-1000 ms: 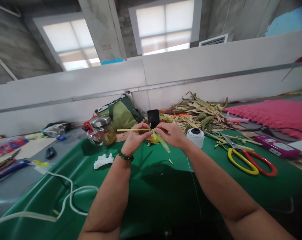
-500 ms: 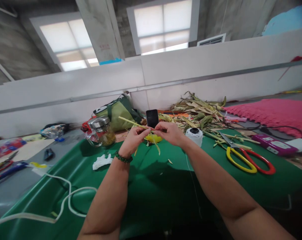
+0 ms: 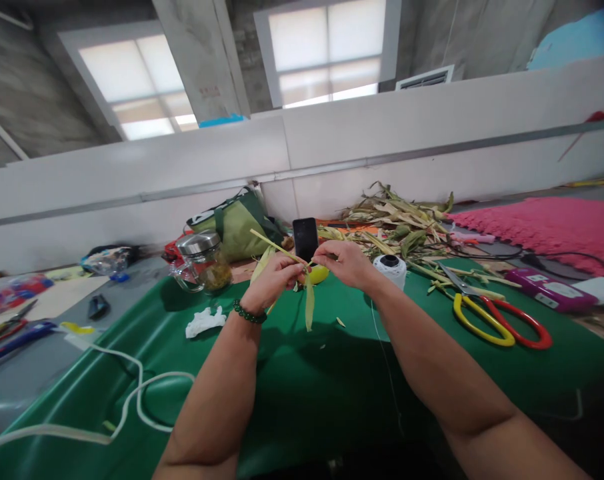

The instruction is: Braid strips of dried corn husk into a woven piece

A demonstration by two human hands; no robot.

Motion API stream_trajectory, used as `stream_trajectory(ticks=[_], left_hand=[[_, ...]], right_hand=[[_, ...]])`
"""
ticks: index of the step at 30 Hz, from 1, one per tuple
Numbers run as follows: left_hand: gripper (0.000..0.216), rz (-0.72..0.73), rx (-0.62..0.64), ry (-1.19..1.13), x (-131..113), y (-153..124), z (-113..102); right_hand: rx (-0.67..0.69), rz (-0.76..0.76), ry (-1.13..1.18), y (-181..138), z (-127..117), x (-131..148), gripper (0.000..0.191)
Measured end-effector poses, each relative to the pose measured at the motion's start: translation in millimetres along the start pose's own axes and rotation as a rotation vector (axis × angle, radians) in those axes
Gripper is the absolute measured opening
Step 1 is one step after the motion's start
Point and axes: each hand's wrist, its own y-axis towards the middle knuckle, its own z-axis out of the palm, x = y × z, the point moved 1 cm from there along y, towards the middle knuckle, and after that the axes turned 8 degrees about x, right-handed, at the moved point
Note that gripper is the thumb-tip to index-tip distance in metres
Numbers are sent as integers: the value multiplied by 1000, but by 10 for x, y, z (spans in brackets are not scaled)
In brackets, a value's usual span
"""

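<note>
My left hand (image 3: 272, 281), with a dark green bead bracelet on its wrist, pinches pale green corn husk strips (image 3: 309, 308). One thin stiff piece slants up to the left from its fingers, and a flat leaf hangs down between the hands. Close on the right, my right hand (image 3: 346, 265) has its fingertips pressed together at the end of the same husk. A yellow object (image 3: 319, 274) shows partly behind the hands. Beyond them a black phone (image 3: 305, 239) stands upright. A white thread spool (image 3: 389, 272) stands beside my right wrist.
Scissors (image 3: 482, 313) with yellow and red handles lie right on the green cloth (image 3: 312, 407). Behind are a husk pile (image 3: 397, 217), a glass jar (image 3: 209, 267) and a green bag (image 3: 245, 227). Crumpled tissue (image 3: 205, 323) and a white cord (image 3: 139, 373) lie left.
My hands have moved slightly apart, the left one a little lower. The flat husk leaf between them now hangs straighter and longer, and the slanting piece has shifted right.
</note>
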Motion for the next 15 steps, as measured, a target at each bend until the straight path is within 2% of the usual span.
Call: stream_trajectory(ticks=[3, 10, 15], left_hand=[[21, -22, -24, -28, -38, -2, 29], [12, 11, -123, 184, -120, -31, 52], [13, -37, -99, 156, -103, -25, 44]], right_hand=[[3, -12, -4, -1, -6, 16, 14], [16, -61, -74, -29, 33, 66, 14], [5, -68, -58, -20, 46, -1, 14]])
